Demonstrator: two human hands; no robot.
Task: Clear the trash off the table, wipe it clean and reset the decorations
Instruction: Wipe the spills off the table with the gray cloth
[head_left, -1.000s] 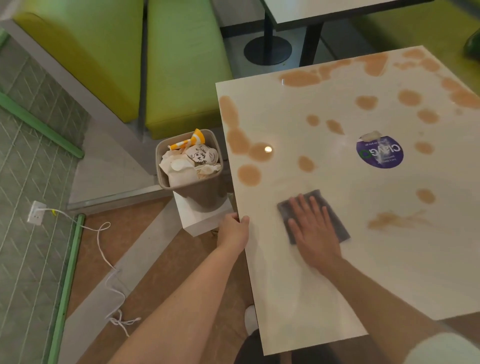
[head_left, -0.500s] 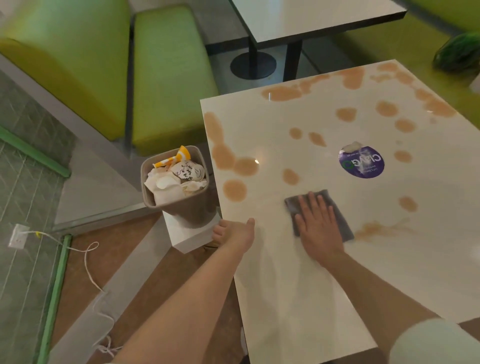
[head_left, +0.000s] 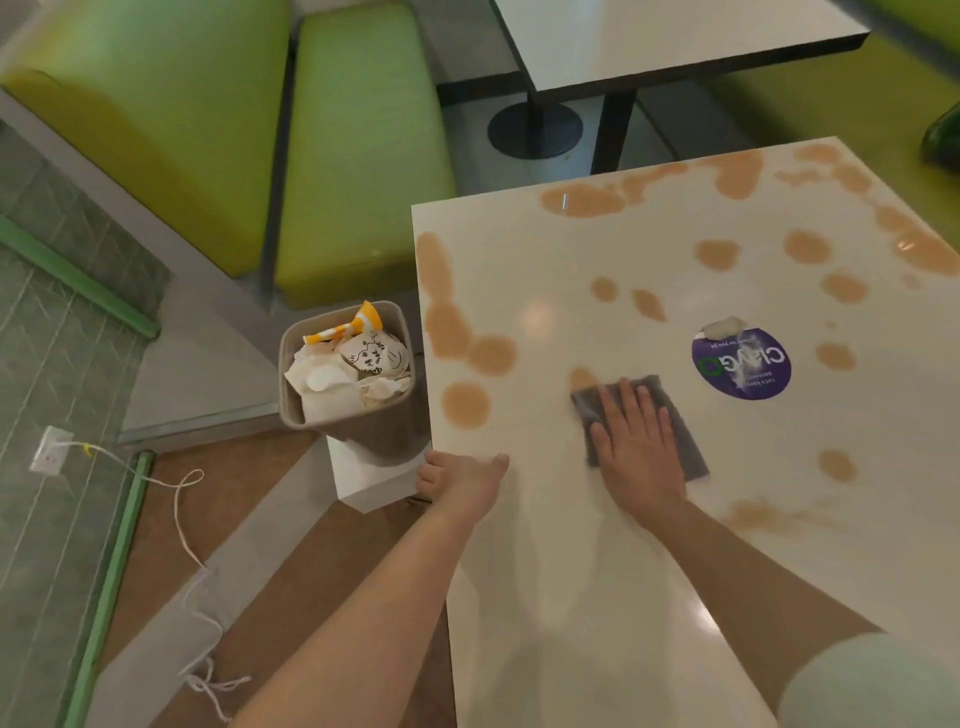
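Note:
A white table (head_left: 571, 571) carries several brown spill patches, such as the round brown spill (head_left: 465, 404) near its left edge. My right hand (head_left: 636, 447) lies flat with straight fingers on a grey cloth (head_left: 680, 441), pressing it to the tabletop beside a small brown spot (head_left: 582, 375). My left hand (head_left: 462, 480) grips the table's left edge, thumb on top and fingers curled under. A round purple sticker (head_left: 742, 365) with a scrap of paper (head_left: 721, 327) at its far rim lies to the right of the cloth.
A beige trash bin (head_left: 363, 431), full of crumpled paper and a yellow striped cone, stands on a white box (head_left: 374, 480) left of the table. Green benches (head_left: 358, 156) lie beyond. Another table (head_left: 665, 36) stands behind. A white cord (head_left: 179, 519) trails across the floor.
My right hand has pushed the grey cloth away from me, up over the brown spot near the table's middle. The left hand stays gripping the edge. The camera has moved.

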